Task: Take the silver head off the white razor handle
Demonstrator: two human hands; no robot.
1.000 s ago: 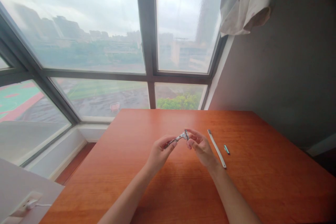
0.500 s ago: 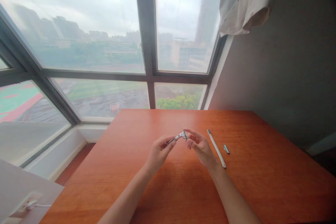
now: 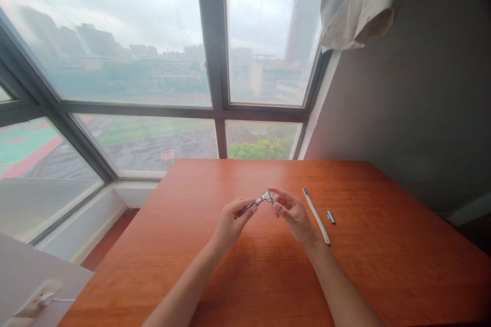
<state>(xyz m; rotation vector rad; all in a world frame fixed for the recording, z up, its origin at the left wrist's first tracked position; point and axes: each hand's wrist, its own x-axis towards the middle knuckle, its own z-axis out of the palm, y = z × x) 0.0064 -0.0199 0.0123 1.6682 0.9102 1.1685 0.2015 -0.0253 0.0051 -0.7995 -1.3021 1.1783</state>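
Observation:
Both my hands are raised a little above the orange wooden table (image 3: 383, 276), near its middle. My left hand (image 3: 231, 222) is closed around the handle of a small silver razor (image 3: 262, 199). My right hand (image 3: 292, 213) pinches the razor's head between thumb and fingertips. To the right of my right hand a long white stick (image 3: 316, 216) lies on the table. A short teal piece (image 3: 330, 217) lies just beyond the stick.
Large windows (image 3: 146, 51) stand behind the table's far edge. A grey wall (image 3: 422, 102) runs along the right side, with a white cloth (image 3: 360, 0) hanging near the top. A white socket with a plug (image 3: 38, 299) sits at the lower left.

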